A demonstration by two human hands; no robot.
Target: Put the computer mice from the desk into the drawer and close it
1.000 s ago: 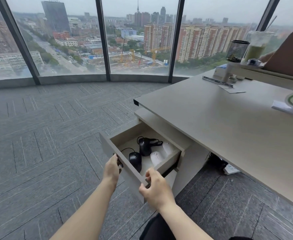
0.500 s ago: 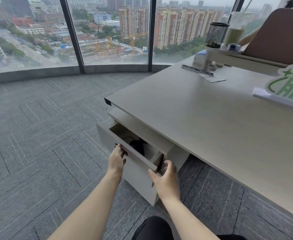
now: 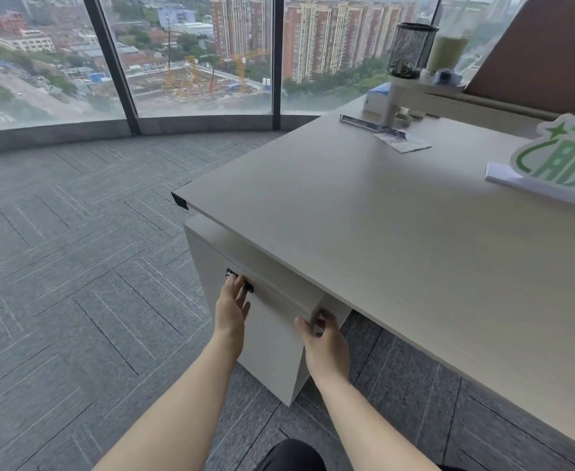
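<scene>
drawer pushed home, hands on its front

grey carpet tiles point(image 3: 75, 266) run out to a curved wall of windows point(image 3: 194, 56) with a city behind, and the pale counter point(image 3: 398, 249) fills the right half of the head view. under its near corner sits the drawer point(image 3: 272, 321), its front flush with the cabinet, with no gap showing along the top edge; it looks closed or all but closed. no computer mice can be seen anywhere, not on the counter and not in the drawer, whose inside is hidden; judging by the bare counter they are inside.

left hand point(image 3: 231, 307) lies flat against the drawer front, fingers stretched up over the dark handle point(image 3: 240, 282), grip loose and holding nothing. right hand point(image 3: 325, 338) is curled round the drawer's right corner, fingers wrapped behind the edge, thumb on the front.

the drawer front faces the person, its long axis running left to right between the two hands, and the push direction goes straight away from both palms. both hands touch it; the left one sits nearer the middle, so any last press would come best from there. what remains is likely only letting go
</scene>
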